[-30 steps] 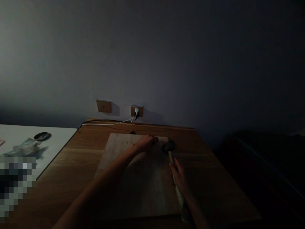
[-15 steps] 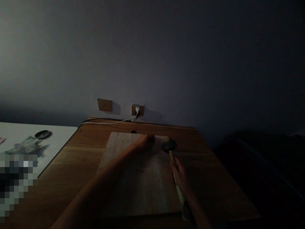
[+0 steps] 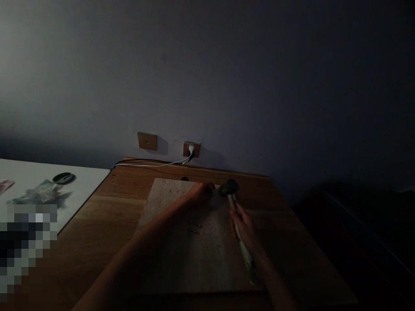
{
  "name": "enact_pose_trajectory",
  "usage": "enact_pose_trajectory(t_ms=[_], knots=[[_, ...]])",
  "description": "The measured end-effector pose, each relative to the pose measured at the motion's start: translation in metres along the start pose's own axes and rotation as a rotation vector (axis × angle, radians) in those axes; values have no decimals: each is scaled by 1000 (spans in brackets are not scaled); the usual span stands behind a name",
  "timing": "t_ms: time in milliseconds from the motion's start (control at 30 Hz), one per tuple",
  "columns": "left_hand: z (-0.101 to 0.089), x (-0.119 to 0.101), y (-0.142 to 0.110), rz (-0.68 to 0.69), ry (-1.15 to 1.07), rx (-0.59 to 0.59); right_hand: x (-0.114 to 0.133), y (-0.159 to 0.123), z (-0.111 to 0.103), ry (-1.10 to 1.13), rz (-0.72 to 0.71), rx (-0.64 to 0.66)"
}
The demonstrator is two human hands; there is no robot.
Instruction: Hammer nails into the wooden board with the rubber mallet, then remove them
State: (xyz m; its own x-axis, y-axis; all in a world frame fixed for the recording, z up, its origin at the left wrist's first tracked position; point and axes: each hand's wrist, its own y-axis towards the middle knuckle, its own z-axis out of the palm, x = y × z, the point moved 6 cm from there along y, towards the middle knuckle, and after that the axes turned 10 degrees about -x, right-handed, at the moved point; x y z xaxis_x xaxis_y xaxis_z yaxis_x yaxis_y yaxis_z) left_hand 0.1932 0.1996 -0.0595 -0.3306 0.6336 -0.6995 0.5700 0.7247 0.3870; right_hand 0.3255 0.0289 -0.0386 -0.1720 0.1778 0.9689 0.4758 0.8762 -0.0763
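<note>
My right hand (image 3: 244, 224) is wrapped round the pale handle of a hammer (image 3: 228, 188), whose dark head is raised near the board's far right corner. The butt of the handle points back toward me. Over the far part of a light wooden board (image 3: 181, 272), my left hand (image 3: 199, 193) is closed, fingertips pressed together just left of the hammer head. What those fingers pinch is too small and dark to make out. A few small thin metal pieces, which look like nails (image 3: 194, 231), lie on the board below my left wrist.
The board lies on a brown wooden table (image 3: 110, 207) against a wall. A wall socket (image 3: 192, 149) has plugs in it, with cables (image 3: 152, 165) running left along the table's back edge. On a white table (image 3: 94, 179) at left are a dark round dish (image 3: 64, 178) and plastic bags (image 3: 42, 194).
The hammer head has risen slightly in my right hand. My left hand stays near the same spot, its fingers shifting a little. The small metal pieces show more clearly; the view has shifted slightly.
</note>
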Motion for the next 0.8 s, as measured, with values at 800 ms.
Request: enact_pose_trajectory(t_ms=[800], knots=[[-29,-49,-60,284,334,514,-50,-36,-3,-31,133,-37]])
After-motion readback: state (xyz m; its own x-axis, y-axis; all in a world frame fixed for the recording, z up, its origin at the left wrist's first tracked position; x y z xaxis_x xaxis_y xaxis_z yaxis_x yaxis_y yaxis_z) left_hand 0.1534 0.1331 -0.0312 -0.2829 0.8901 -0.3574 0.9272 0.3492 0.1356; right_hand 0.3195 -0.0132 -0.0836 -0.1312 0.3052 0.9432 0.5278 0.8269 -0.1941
